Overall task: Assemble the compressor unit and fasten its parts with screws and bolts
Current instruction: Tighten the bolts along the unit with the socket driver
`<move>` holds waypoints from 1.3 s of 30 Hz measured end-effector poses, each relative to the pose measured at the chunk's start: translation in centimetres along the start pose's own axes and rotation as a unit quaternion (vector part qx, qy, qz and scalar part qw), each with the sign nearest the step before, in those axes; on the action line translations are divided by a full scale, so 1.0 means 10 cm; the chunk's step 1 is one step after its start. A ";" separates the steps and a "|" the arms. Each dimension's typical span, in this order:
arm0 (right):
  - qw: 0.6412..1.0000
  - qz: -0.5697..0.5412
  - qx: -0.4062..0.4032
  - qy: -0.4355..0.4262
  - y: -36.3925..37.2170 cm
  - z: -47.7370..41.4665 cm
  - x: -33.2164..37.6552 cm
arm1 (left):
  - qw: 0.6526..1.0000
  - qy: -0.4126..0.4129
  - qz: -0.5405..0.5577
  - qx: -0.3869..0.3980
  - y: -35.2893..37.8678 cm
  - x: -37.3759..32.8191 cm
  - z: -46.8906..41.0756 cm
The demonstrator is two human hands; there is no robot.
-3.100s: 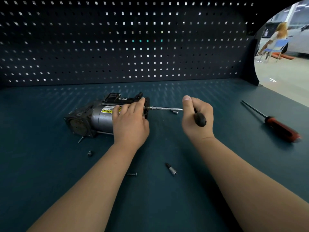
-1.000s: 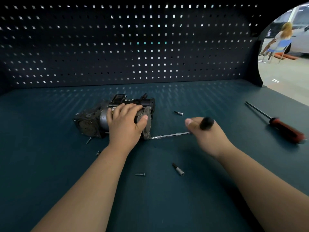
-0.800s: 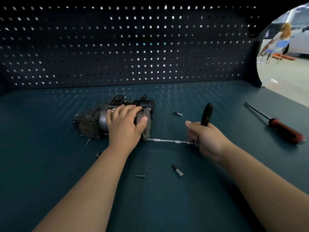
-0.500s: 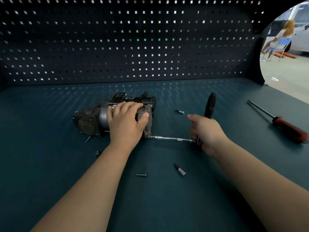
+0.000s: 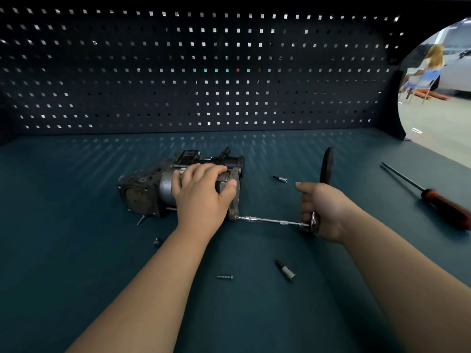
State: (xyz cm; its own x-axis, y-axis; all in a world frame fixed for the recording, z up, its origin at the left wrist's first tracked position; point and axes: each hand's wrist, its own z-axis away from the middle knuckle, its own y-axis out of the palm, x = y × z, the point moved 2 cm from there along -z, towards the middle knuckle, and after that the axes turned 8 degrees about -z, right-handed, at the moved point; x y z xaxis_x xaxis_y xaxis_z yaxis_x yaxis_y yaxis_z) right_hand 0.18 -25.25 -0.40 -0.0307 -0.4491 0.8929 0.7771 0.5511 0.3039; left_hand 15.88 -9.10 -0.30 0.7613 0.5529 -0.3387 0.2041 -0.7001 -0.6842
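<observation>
The compressor unit (image 5: 150,189), dark grey with a silver cylinder, lies on its side on the teal bench. My left hand (image 5: 204,197) grips its cylinder from above, thumb on the right end plate. My right hand (image 5: 323,210) holds a ratchet wrench (image 5: 327,164) whose black handle stands upright. Its chrome extension bar (image 5: 270,220) runs left to the lower right corner of the compressor's end plate. A loose screw (image 5: 224,277) lies on the bench in front, between my forearms.
Two socket bits lie loose, one (image 5: 286,270) near the screw and one (image 5: 280,178) right of the compressor. A red-handled screwdriver (image 5: 438,200) rests at the right. A small bolt (image 5: 156,242) lies left of my forearm. A dark pegboard wall (image 5: 204,72) closes the back.
The extension bar moved from the upper corner of the compressor's end plate to the lower corner. In the last second the ratchet handle swung from lying low to standing upright. My left hand stayed put.
</observation>
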 end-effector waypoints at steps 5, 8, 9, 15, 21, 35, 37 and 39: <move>0.994 0.063 -0.001 -0.094 -0.19 0.03 -0.07 | 1.000 0.000 0.010 -0.008 -0.01 -0.01 0.06; 0.987 0.055 -0.086 -0.122 -0.40 0.04 0.07 | 1.000 -0.003 0.003 0.001 -0.02 -0.02 0.05; 0.989 0.038 -0.102 -0.103 -0.48 0.02 0.13 | 1.000 -0.001 -0.003 0.004 -0.02 -0.01 0.05; 0.990 -0.019 -0.135 -0.039 -0.59 -0.21 0.17 | 0.999 0.004 -0.023 0.040 -0.05 -0.03 0.03; 0.982 0.118 -0.120 -0.080 -0.35 -0.41 0.19 | 0.999 -0.002 0.007 0.042 -0.10 -0.04 0.06; 0.754 0.624 0.135 -0.153 1.66 -0.51 0.71 | 0.999 0.012 -0.006 0.050 -0.11 -0.13 0.11; 0.695 0.693 0.147 -0.123 1.83 -0.64 0.61 | 0.999 0.009 0.002 0.047 -0.10 -0.13 0.11; 0.699 0.693 0.155 -0.079 1.92 -0.73 0.51 | 0.999 0.008 0.009 0.043 -0.11 -0.13 0.11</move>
State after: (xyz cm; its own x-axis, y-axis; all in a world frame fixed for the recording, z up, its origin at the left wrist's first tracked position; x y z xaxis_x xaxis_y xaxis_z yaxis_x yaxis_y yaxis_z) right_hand 19.59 -22.10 7.59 0.5283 0.7383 0.4194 -0.0438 0.5169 -0.8549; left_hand 13.99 -8.54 0.15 0.7748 0.5324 -0.3410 0.1367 -0.6676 -0.7319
